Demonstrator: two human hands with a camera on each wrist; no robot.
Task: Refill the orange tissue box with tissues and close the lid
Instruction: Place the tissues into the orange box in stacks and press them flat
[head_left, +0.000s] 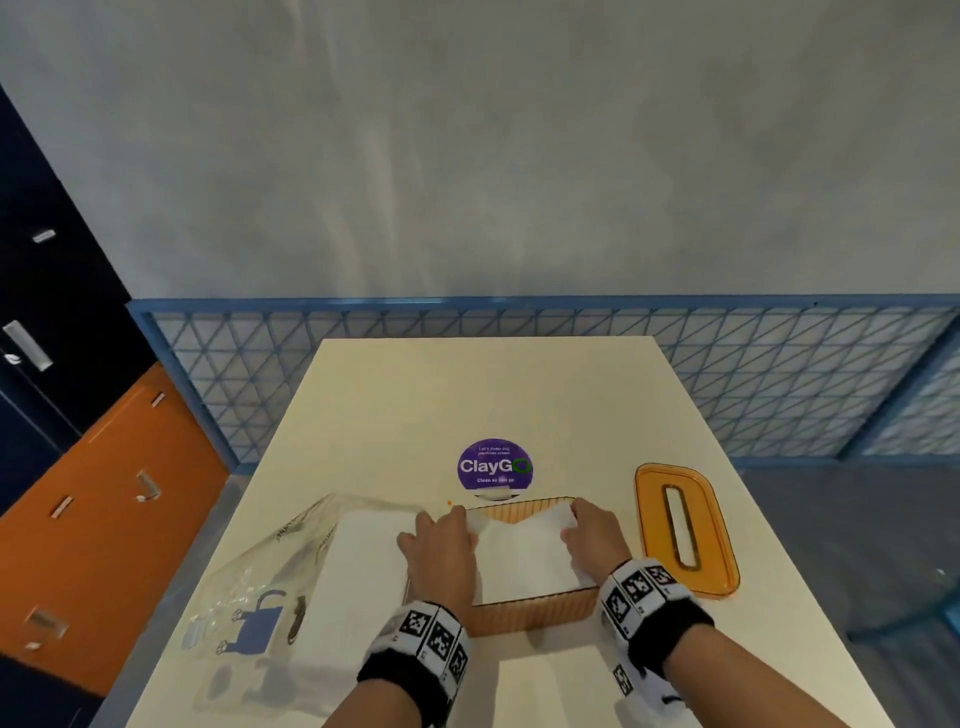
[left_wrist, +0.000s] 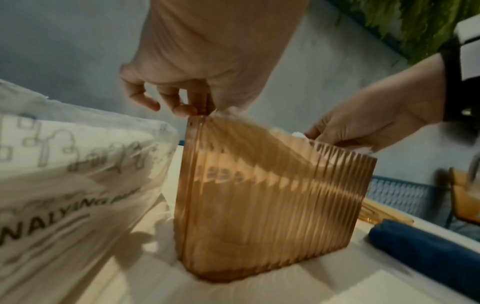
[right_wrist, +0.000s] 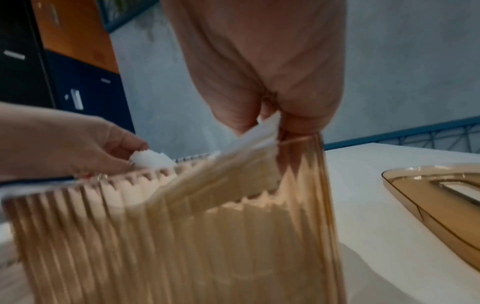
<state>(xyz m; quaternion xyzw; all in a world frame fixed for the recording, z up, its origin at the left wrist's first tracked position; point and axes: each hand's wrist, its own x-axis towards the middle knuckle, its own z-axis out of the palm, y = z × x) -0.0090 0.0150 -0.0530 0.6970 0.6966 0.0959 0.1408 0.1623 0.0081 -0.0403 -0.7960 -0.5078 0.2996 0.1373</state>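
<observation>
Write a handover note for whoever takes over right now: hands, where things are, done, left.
Left hand: pinches the left end of the white tissue stack at the box rim.
Right hand: pinches the stack's right end.
Ribbed translucent orange tissue box: open, upright on the cream table; the stack sags partway into it, ends still above the rim.
Orange slotted lid: off, lying flat on the table right of the box.
Clear plastic tissue pack: left of the box, more tissues inside.
Done: lid off, stack brought to box.
Left: seat the stack fully, fit the lid.
</observation>
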